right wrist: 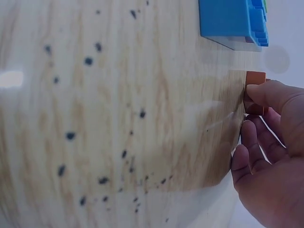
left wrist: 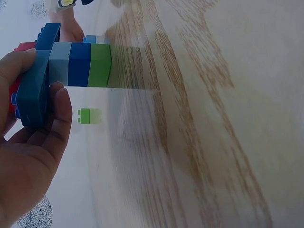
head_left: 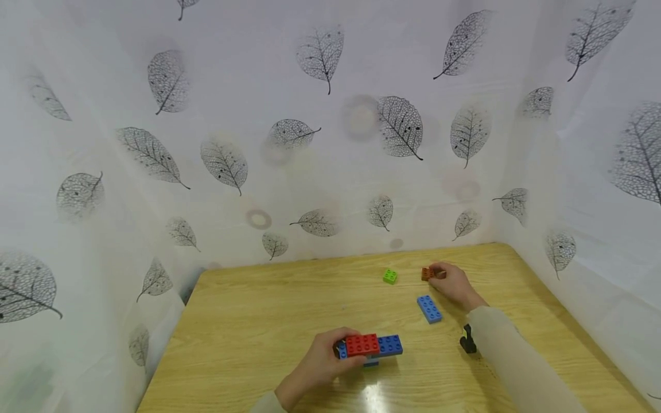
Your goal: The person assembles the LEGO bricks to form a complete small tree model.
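My left hand [head_left: 326, 358] grips a built stack of toy bricks near the front middle of the table. On top of the stack is a red brick [head_left: 362, 344], over blue bricks [head_left: 391, 344] that stick out to the sides. Below them, the left wrist view shows a light blue brick [left wrist: 59, 64], a dark blue one [left wrist: 80, 65] and a green one [left wrist: 100, 65] at the bottom. Farther back on the right, my right hand [head_left: 454, 285] pinches a small brown-orange brick [head_left: 427, 273] at the table surface.
A loose blue brick [head_left: 430, 308] lies between the two hands, and a small lime green brick [head_left: 389, 276] sits left of the right hand. A small black object [head_left: 467, 341] stands by the right sleeve. Leaf-printed white sheeting [head_left: 320, 172] surrounds the wooden table [head_left: 248, 321].
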The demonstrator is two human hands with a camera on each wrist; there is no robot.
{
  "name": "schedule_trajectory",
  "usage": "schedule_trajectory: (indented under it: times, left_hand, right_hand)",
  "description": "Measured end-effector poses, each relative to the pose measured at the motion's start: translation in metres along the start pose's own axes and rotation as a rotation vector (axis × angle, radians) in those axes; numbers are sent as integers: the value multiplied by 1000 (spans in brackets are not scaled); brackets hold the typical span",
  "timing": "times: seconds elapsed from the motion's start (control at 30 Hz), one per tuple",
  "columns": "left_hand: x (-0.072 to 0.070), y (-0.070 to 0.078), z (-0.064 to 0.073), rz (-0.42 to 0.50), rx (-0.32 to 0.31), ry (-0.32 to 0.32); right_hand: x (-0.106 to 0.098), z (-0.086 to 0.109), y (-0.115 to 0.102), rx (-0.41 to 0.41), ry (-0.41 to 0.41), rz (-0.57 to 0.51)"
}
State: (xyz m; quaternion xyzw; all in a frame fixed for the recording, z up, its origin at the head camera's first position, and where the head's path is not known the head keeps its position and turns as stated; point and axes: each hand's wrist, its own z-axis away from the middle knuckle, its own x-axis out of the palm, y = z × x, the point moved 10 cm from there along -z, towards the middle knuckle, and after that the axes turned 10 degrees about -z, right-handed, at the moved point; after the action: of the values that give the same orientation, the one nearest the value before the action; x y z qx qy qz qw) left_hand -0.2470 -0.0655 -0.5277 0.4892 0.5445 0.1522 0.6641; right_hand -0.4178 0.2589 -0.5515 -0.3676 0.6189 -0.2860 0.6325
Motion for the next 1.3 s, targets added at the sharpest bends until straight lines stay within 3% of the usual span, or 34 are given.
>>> schedule_trajectory:
  times: [0.2,0.47,0.77,1.3]
  left_hand:
    - [0,0,-1,4,0,1]
    - [0,2,-2,-3,24,9]
    - [-2,2,-2,4,12,15]
    - [-1,1,-1,15,11,20]
  right_hand:
    - [-1,-1,-3,21,-7,-32]
    - [8,8,-35,-22,-56,-9]
    - [28,40,-88,-179,-135,-44]
    - [59,101,-147,-347,-275,-31]
